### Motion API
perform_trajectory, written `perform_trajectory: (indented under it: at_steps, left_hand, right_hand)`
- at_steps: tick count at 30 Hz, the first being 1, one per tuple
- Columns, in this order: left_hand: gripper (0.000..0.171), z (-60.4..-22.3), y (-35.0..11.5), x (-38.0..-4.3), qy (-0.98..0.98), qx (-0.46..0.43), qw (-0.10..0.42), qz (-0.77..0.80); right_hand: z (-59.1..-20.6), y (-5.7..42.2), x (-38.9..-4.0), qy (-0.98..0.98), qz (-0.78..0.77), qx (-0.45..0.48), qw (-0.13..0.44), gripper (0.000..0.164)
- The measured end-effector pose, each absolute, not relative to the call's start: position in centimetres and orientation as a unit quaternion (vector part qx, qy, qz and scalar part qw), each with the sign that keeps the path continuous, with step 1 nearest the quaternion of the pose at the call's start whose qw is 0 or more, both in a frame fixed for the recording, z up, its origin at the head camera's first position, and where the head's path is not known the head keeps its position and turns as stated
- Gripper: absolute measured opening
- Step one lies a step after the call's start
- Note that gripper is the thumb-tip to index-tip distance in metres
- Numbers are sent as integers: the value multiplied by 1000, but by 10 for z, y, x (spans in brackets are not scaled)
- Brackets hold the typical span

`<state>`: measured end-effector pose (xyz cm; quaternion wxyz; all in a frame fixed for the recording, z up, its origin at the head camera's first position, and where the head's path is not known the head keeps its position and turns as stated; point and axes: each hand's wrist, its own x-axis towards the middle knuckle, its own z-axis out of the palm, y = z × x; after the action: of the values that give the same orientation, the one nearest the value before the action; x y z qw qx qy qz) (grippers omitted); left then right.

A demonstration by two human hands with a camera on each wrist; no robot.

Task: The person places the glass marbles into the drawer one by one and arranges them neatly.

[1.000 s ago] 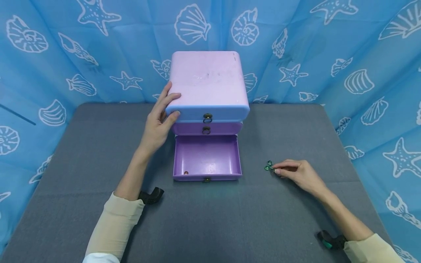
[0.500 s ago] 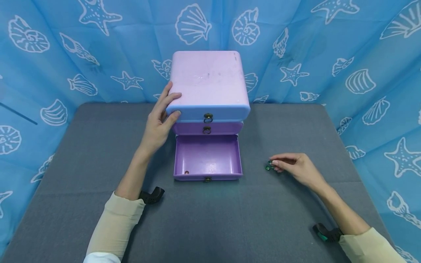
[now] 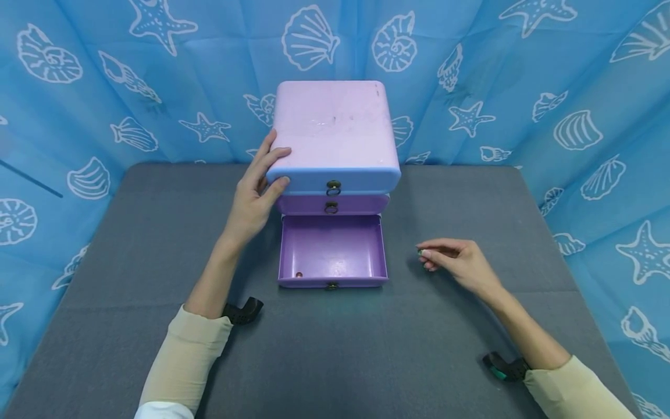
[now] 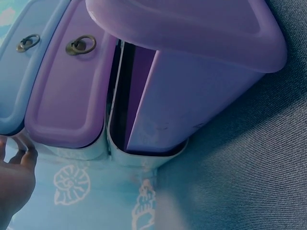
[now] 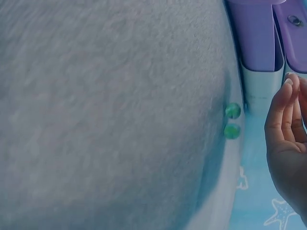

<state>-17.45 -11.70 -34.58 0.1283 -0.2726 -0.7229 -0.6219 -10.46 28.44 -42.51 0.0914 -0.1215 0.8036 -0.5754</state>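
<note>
A small drawer cabinet (image 3: 335, 128) has a pink top and a blue upper drawer front. Its bottom purple drawer (image 3: 332, 250) is pulled out and holds a small reddish-brown bead (image 3: 299, 274) near the front left. My left hand (image 3: 250, 201) grips the cabinet's front left corner, thumb on the blue front. Right of the drawer, above the table, my right hand (image 3: 460, 262) pinches a small green glass marble (image 3: 420, 252) between thumb and fingertips. In the right wrist view, two green marbles (image 5: 232, 120) lie on the table; the hand hides them in the head view.
Grey cloth covers the table (image 3: 335, 349). Behind it hangs a blue curtain (image 3: 209, 70) with white shell and starfish prints. The upper blue drawer and the middle purple drawer (image 3: 303, 204), each with a ring pull, are closed.
My right hand has lifted one green marble off the group on the table and moved left and up towards the cabinet. The left hand keeps its hold on the cabinet.
</note>
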Motion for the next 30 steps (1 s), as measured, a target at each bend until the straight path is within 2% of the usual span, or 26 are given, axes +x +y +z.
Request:
perform_trajectory:
  at_steps: [15, 30]
  left_hand:
    - [41, -345, -116, -175, -725, -269, 129, -621]
    - [42, -344, -116, -174, -722, -265, 131, -625]
  right_hand:
    - [-419, 249, -116, 794, -590, -117, 88, 29]
    - [-413, 210, -129, 743, -642, -139, 125, 24]
